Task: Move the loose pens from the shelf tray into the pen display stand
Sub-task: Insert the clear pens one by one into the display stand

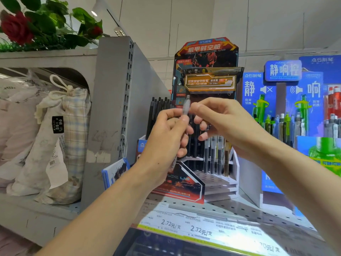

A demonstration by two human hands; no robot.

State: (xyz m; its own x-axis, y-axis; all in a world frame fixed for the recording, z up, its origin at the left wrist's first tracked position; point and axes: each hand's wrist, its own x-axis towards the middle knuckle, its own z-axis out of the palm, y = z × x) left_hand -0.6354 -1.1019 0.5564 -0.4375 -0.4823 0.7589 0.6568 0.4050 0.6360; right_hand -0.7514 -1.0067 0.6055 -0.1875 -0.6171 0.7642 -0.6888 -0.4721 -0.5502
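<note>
Price tags (186,227) are seen nearest on the shelf edge. A translucent pen (185,109) is gripped by the left hand (166,137) and pinched by the right hand (219,117), just before the pen display stand (206,111).

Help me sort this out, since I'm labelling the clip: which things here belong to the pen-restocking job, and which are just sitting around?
Part of the job:
- translucent pen, pinched by both the left hand and the right hand
- pen display stand, with pens already standing in it

Just sitting around:
- blue pen display
- cloth drawstring bags
- artificial rose
- price labels
</note>
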